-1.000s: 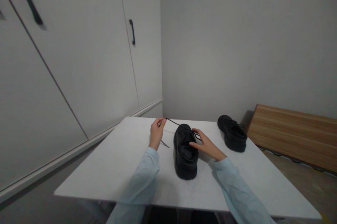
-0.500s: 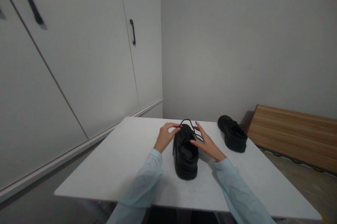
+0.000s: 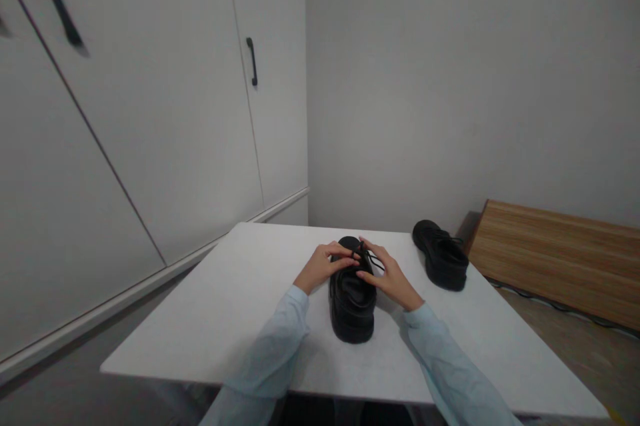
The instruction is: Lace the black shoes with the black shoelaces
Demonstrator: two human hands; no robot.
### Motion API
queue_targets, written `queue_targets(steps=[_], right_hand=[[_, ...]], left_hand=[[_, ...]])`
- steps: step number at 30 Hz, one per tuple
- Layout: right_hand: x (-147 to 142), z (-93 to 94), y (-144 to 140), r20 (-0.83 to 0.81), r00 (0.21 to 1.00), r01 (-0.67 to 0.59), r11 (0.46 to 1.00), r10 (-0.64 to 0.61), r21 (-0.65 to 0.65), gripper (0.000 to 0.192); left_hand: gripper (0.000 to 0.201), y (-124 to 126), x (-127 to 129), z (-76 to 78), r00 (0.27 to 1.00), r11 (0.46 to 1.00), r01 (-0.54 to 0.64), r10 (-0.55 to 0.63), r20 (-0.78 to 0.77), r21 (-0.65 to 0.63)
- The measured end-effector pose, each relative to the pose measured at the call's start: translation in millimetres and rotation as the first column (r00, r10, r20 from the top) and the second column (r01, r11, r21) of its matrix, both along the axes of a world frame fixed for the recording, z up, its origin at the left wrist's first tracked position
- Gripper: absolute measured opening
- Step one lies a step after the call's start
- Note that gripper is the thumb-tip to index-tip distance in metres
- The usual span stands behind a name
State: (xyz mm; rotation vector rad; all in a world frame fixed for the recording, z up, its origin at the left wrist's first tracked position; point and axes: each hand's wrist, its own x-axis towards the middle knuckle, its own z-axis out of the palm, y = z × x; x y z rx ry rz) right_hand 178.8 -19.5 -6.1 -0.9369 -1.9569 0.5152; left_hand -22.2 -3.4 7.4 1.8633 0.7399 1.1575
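Observation:
A black lace-up shoe [image 3: 353, 319] stands on the white table in front of me, its heel towards me and toe pointing away. My left hand [image 3: 323, 266] reaches over its upper from the left, thumb and fingers closed on the black shoelace [image 3: 374, 259]. From the right, my right hand [image 3: 389, 276] curls round the lace at the shoe's throat, the thumb low by the opening and the index finger higher up. Both hands' fingertips are close together over the tongue. Part of the lacing is hidden behind the fingers, and lace loops show by the right hand.
The matching black shoe [image 3: 447, 266] sits near the right edge of the white table [image 3: 240, 306]. Beyond that edge is a wood-grain board [image 3: 555, 256]. White cabinets with dark handles [image 3: 252, 61] line the left, and a plain wall [image 3: 450, 93] stands behind.
My left hand has moved right, over the shoe, bringing its fingertips next to the right hand's. The tall lace loop above the shoe has been drawn down between my fingers.

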Motion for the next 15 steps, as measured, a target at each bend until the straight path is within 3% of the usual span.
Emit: queue_targets(steps=[3, 6, 15], right_hand=[[-3.6, 2.8, -1.8, 0.028, 1.0, 0.005, 0.997, -0.007, 0.079, 0.036], [-6.5, 6.8, -5.2, 0.032, 0.999, 0.028, 0.991, -0.033, 0.133, 0.02], [-9.1, 7.2, -7.4, -0.014, 0.999, 0.054, 0.984, -0.052, 0.173, 0.007]], left_hand=[[0.025, -0.7, 0.5, 0.3, 0.999, 0.999, 0.045, -0.044, -0.026, 0.005], [0.025, -0.6, 1.0, -0.3, 0.997, 0.999, 0.053, -0.054, -0.054, -0.005], [0.024, 0.8, 3.0, -4.6, 0.995, 0.997, 0.073, -0.073, -0.06, -0.005]])
